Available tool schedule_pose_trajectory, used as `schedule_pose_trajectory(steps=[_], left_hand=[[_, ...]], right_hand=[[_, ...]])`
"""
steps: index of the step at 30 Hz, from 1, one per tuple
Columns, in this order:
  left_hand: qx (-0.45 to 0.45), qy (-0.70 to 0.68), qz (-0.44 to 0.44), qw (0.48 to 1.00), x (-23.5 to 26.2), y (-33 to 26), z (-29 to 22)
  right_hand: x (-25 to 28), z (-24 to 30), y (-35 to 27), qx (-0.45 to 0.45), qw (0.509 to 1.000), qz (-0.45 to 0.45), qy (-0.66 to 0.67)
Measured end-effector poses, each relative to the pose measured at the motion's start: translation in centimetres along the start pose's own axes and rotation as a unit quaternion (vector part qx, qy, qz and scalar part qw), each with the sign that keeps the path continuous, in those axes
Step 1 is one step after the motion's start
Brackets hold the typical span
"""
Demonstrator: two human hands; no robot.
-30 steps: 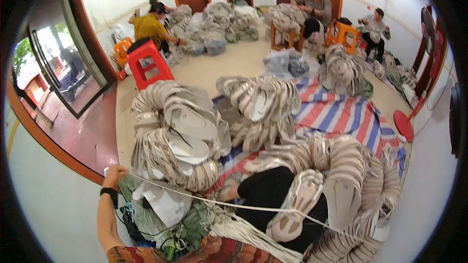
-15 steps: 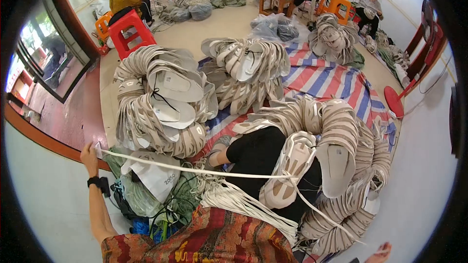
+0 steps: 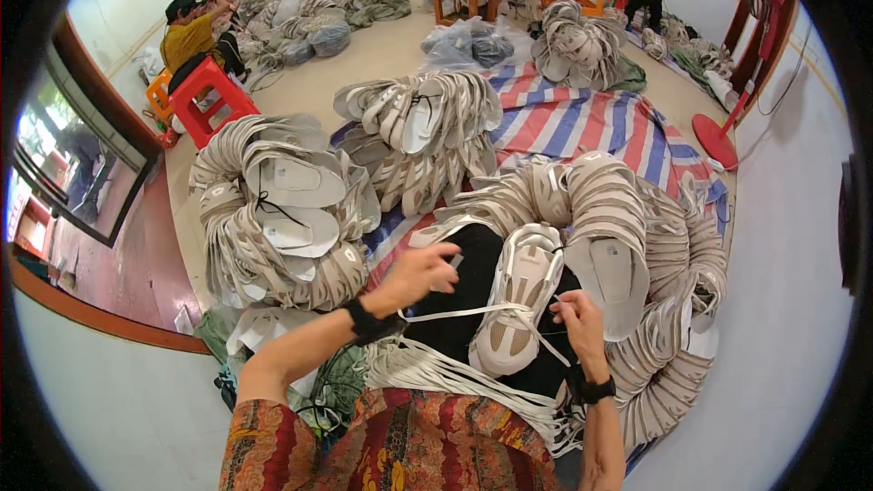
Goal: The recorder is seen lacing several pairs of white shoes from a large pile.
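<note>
A beige and white shoe upper (image 3: 518,305) lies on my black-clothed lap, toe toward me. Through its eyelets near the toe runs a white shoelace (image 3: 455,315), one end stretching left to beneath my left wrist, the other slanting down to the right. My left hand (image 3: 420,277) is left of the shoe upper, fingers curled, with a small pale piece at the fingertips that I cannot make out. Close to the upper's right side, my right hand (image 3: 577,316) has its fingers pinched; what they hold is hidden. A bundle of white laces (image 3: 464,382) lies across my lap.
Stacked shoe uppers (image 3: 609,195) curve around the right side. More tied bundles (image 3: 291,182) stand at front left, on and beside a striped sheet (image 3: 582,118). A red stool (image 3: 209,100), a red fan stand (image 3: 716,141) and several seated people are farther back.
Both hands have come inward from wide apart to beside the shoe upper. The lace, pulled taut to the left before, now hangs slacker. The view has shifted slightly.
</note>
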State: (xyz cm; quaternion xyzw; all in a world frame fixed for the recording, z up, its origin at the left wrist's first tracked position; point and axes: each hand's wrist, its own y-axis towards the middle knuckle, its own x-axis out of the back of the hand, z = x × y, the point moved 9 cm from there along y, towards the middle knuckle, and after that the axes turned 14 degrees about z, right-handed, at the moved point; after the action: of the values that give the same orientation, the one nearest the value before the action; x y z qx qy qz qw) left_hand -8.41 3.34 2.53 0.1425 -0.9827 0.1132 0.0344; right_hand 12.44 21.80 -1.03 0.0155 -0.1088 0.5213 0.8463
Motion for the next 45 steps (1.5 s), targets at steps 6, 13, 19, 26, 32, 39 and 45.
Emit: schedule_pose_trajectory(steps=[6,13,19,26,32,39,45], left_hand=[[0.017,-0.01,0.084,0.996,-6.1,4.4,0.0],[0.019,-0.164,0.158,0.974,-10.1,7.0,-0.1],[0.054,-0.035,0.173,0.983,-11.9,7.2,-0.4],[0.078,0.029,0.233,0.969,-12.6,8.1,-0.6],[0.075,-0.004,0.196,0.978,-12.2,8.1,-0.1],[0.061,0.02,0.195,0.979,-12.6,8.2,0.0],[0.058,-0.007,0.201,0.978,-12.9,8.2,0.0]], right_hand=[[-2.0,-2.5,0.0,-0.09,0.994,0.058,0.005],[-1.2,-1.9,-0.8,-0.077,0.995,0.064,-0.003],[-1.9,-1.6,-0.2,-0.071,0.995,0.072,-0.015],[-1.3,-2.4,-0.2,-0.105,0.994,0.042,-0.008],[-1.2,-1.2,0.8,-0.076,0.993,0.061,-0.06],[-1.6,3.3,0.7,0.086,0.918,-0.024,-0.387],[-1.4,-2.6,0.6,-0.091,0.983,0.061,0.148]])
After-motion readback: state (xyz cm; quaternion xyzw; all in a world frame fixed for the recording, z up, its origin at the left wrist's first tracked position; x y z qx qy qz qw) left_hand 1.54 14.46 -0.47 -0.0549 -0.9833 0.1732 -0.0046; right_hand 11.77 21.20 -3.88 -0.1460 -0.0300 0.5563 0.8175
